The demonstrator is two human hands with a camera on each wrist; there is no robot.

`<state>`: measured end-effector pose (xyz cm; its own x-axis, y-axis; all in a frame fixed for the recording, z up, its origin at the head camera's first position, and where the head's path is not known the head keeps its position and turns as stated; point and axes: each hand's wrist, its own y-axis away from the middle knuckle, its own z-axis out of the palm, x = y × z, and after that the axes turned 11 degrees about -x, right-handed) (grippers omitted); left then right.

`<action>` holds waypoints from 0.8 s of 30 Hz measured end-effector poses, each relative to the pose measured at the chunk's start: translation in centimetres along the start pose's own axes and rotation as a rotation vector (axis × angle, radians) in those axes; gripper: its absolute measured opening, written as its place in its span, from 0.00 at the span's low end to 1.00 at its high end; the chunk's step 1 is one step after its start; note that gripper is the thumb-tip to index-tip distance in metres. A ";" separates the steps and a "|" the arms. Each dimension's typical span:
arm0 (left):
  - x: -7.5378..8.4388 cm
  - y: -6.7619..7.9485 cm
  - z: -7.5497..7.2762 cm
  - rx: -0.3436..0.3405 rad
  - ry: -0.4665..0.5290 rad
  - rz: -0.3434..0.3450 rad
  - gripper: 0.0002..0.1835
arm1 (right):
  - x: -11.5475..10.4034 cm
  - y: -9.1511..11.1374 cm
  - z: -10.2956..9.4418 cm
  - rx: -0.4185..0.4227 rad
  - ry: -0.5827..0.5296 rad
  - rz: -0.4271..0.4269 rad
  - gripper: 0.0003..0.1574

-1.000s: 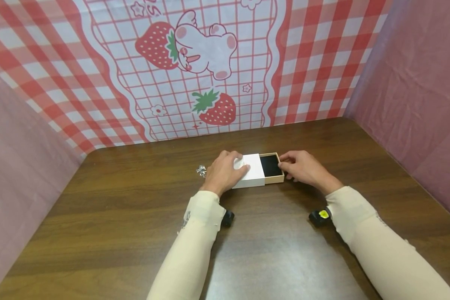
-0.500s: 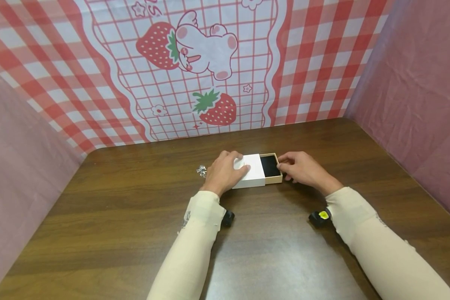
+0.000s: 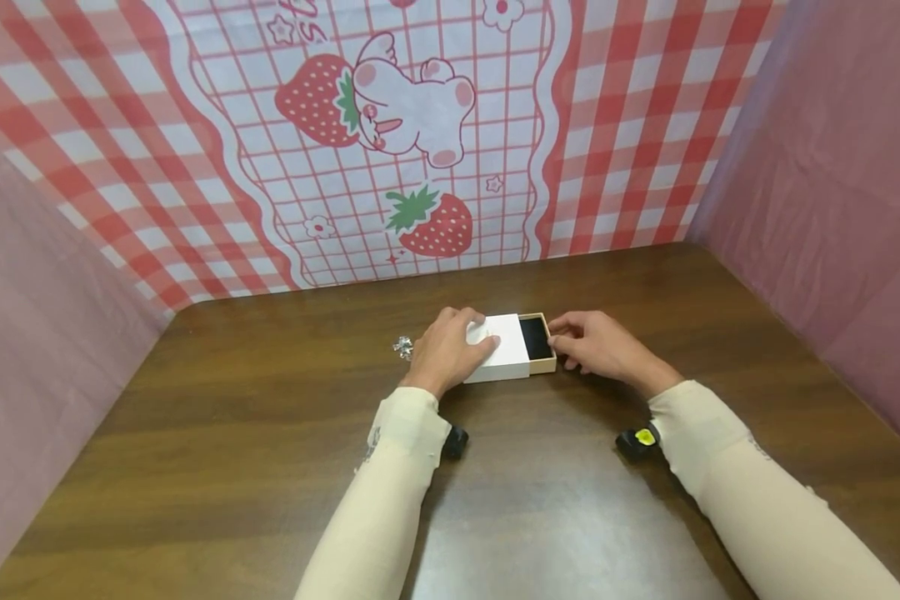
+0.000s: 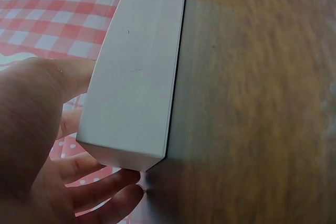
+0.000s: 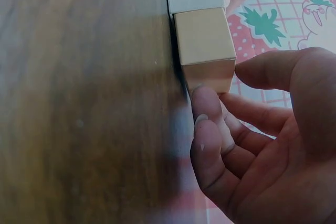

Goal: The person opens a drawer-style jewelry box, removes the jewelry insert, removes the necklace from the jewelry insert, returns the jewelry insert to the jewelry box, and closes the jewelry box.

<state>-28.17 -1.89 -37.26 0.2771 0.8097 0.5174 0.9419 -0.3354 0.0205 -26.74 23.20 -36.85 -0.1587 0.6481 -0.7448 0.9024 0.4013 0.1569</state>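
Note:
A white slide-out box sleeve (image 3: 506, 348) lies flat on the table, and its tan inner tray (image 3: 543, 367) sticks out at the right end. Black lining (image 3: 536, 338) shows inside the tray. My left hand (image 3: 450, 350) grips the sleeve's left part, thumb on top; in the left wrist view, fingers bend around the sleeve's (image 4: 131, 77) end. My right hand (image 3: 600, 346) holds the tray's outer end. In the right wrist view its thumb touches the top edge of the tray (image 5: 205, 38), with bent fingers (image 5: 207, 140) against the end face.
A small shiny silver object (image 3: 403, 347), its kind unclear, lies just left of my left hand. The brown wooden table (image 3: 232, 442) meets a red-and-white checked cloth (image 3: 637, 125) at the back. Pink cloth walls (image 3: 847, 208) stand at both sides.
The tray has slid left into the sleeve, so less of its black lining shows. My right hand has moved left with it, while the left hand stays on the sleeve.

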 end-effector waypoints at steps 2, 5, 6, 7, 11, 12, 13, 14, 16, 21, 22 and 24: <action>-0.1 0.1 0.1 -0.006 0.003 -0.004 0.26 | 0.0 0.0 0.2 -0.008 -0.004 -0.002 0.24; -0.1 0.1 0.1 -0.005 0.007 -0.008 0.26 | 0.0 0.0 0.3 -0.011 0.000 -0.005 0.24; -0.1 0.1 0.1 -0.003 0.008 -0.007 0.26 | 0.0 0.1 0.2 -0.011 0.001 -0.003 0.24; -0.1 0.1 0.1 -0.001 0.009 -0.006 0.26 | -0.1 0.1 0.2 -0.011 0.002 -0.006 0.24; -0.1 0.0 0.1 0.004 0.018 -0.002 0.26 | -0.2 0.2 0.1 -0.013 0.007 -0.012 0.24; -0.1 0.0 0.1 0.002 0.021 -0.001 0.26 | -0.2 0.2 0.1 -0.014 0.008 -0.013 0.24; -0.1 -0.1 0.1 0.001 0.024 0.001 0.26 | -0.2 0.2 0.2 -0.015 0.009 -0.016 0.24; -0.1 -0.1 0.1 -0.001 0.028 0.003 0.26 | -0.2 0.3 0.2 -0.014 0.009 -0.016 0.24; -0.1 0.0 0.2 -0.006 0.034 0.007 0.26 | -0.1 0.3 0.3 -0.015 0.005 -0.024 0.24; -0.2 0.1 0.1 -0.013 0.018 0.004 0.26 | -0.2 0.4 0.6 -0.033 -0.014 -0.036 0.24; -0.2 0.1 0.0 -0.013 0.013 0.004 0.26 | -0.3 0.4 0.6 -0.035 -0.017 -0.038 0.24; -0.2 0.0 -0.2 -0.009 0.012 0.006 0.26 | -0.5 0.3 0.5 -0.031 -0.019 -0.043 0.24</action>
<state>-28.24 -2.09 -37.21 0.2801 0.8019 0.5277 0.9386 -0.3442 0.0249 -26.21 22.65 -36.76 -0.1894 0.6174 -0.7635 0.8821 0.4486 0.1439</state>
